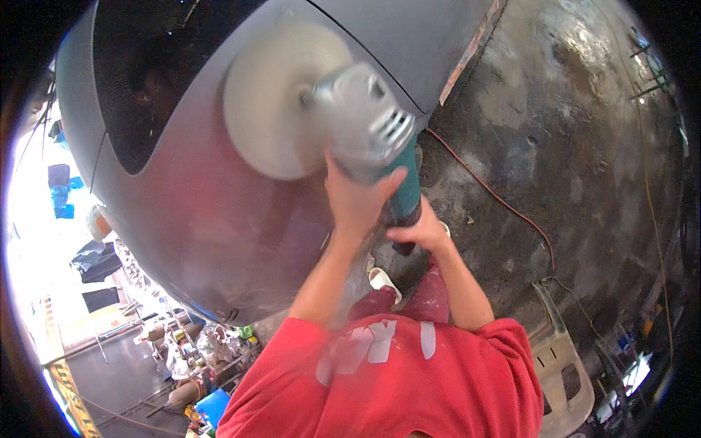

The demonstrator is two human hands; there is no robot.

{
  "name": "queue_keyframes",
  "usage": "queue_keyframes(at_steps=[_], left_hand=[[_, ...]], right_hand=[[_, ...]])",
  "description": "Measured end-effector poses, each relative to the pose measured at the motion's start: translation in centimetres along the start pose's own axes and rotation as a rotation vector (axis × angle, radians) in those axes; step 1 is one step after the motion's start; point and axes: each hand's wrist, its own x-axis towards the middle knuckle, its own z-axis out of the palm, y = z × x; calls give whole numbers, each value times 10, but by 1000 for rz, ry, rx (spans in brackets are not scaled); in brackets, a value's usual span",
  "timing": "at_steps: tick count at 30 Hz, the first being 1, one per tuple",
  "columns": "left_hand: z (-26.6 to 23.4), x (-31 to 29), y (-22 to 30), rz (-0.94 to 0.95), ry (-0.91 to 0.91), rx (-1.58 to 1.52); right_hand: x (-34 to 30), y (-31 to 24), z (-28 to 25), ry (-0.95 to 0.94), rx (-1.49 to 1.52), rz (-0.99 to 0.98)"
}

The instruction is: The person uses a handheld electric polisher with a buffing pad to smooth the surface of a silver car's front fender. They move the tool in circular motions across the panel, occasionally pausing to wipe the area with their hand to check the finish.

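Observation:
A power polisher with a silver-grey head [365, 120] and a teal handle [409, 191] presses its round white pad [270, 98] against a grey car body panel [204, 219]. The pad looks blurred. My left hand [358, 198] grips the polisher just behind the head. My right hand [421, 231] is closed around the lower end of the teal handle. Both forearms rise from my red shirt [387, 379] at the bottom edge. A dark window opening [146, 87] in the car body lies up and left of the pad.
An orange cable [496, 193] runs across the dark, stained floor [584, 146] to the right. A beige car part [562, 365] lies at lower right. My white sandal [383, 281] shows below the hands. Bottles, clutter and a blue box [212, 405] sit at lower left.

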Motion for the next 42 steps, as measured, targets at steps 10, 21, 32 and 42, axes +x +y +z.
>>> queue_keyframes(at_steps=[10,21,32,42], left_hand=[[8,25,16,132,11,-148],[-2,-20,-5,149,192,-365],[25,14,11,-12,-26,-37],[43,-3,-15,-309,-326,301]], right_hand=[[15,-34,-11,18,-124,-46],[0,-1,-15,-51,-287,-147],[-2,-23,-12,-1,55,-35],[-55,80,6,125,645,248]])
